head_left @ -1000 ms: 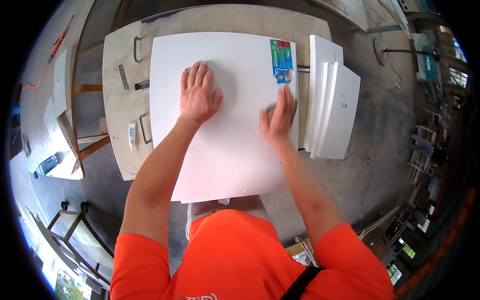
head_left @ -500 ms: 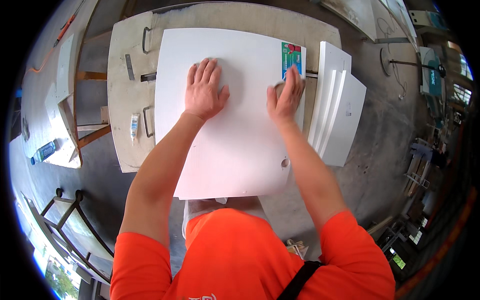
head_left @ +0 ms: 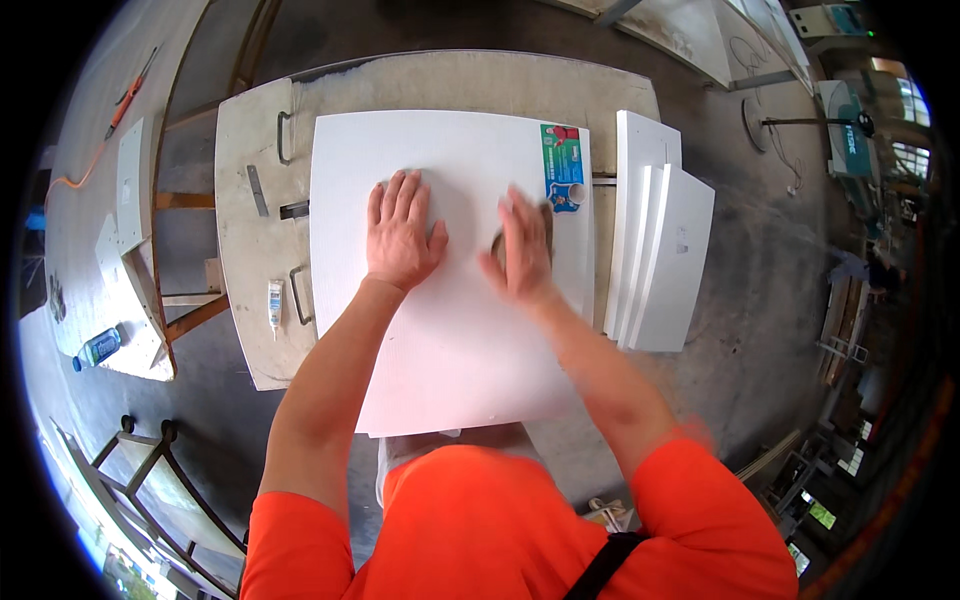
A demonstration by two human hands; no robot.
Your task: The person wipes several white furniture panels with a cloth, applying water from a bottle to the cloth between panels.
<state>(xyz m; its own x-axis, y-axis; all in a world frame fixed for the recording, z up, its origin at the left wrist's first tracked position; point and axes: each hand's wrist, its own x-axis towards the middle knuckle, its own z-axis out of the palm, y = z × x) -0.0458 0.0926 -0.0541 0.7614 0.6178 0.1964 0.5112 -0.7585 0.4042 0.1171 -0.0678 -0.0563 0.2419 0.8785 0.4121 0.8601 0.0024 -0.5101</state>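
Observation:
A large white board point(head_left: 400, 350) lies flat before me, with a green and blue label point(head_left: 562, 160) near its far right corner. My left hand point(head_left: 402, 228) presses flat on the board left of its middle, fingers stretched out and thumb apart. Right of it, my right hand point(head_left: 520, 250) is over the board and smeared by motion. Under its fingers shows a brownish flat pad point(head_left: 548, 222), mostly covered by the hand; its exact kind I cannot make out. Part of the board lies hidden beneath my forearms.
A worn worktable point(head_left: 420, 80) carries the board, two metal handles point(head_left: 297, 295), a metal strip point(head_left: 257, 190) and a white tube point(head_left: 274, 305). White panels point(head_left: 670, 260) lean together at its right. A bottle point(head_left: 97, 346) and an orange-handled tool point(head_left: 125, 105) are on the left bench.
My right hand has slid left and nearer with the brownish pad, away from the label. My left hand stays pressed on the board. The whole view has shifted slightly.

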